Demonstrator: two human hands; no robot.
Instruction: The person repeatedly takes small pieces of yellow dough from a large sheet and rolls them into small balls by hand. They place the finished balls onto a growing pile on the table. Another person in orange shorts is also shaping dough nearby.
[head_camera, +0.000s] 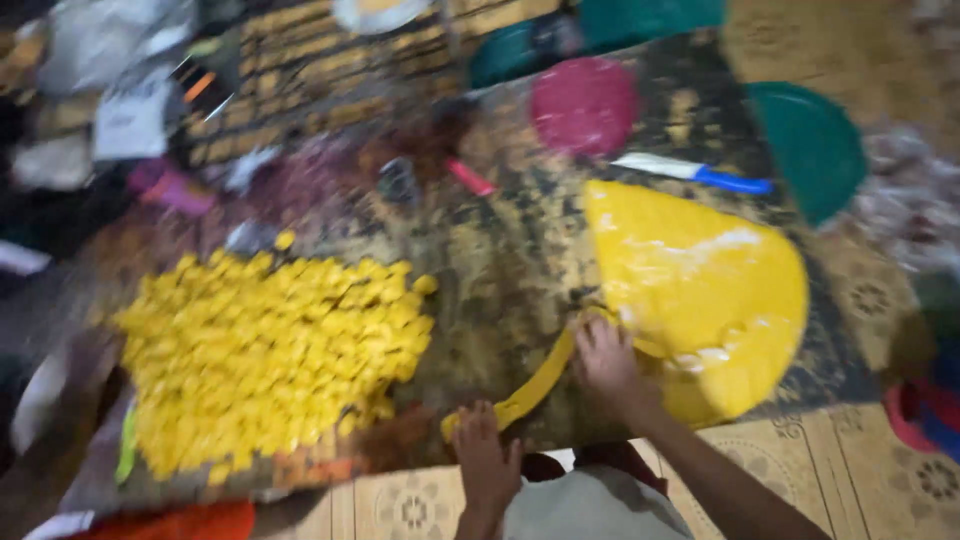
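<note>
Left fingers (470, 425): pressed down on near end of yellow dough strip (540, 382); grip or flat press, cannot tell.
Right fingers (592, 335): curled onto far end of strip, where it meets yellow dough sheet (700, 290).
Strip position: near edge of desk (520, 250), centre-right, running diagonally.
Step in hand: apparently parting a cut strip from the sheet.
Next move calls for: steady pull, no tearing.
Left: heap of small yellow pieces (270, 350).
Far: blue-handled knife (690, 172).
Hard to make out: motion blur throughout; far-left clutter unreadable.

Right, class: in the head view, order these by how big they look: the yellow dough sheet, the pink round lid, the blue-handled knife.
1. Yellow dough sheet
2. Pink round lid
3. Blue-handled knife, though it lies about as long as the lid is wide.
</note>
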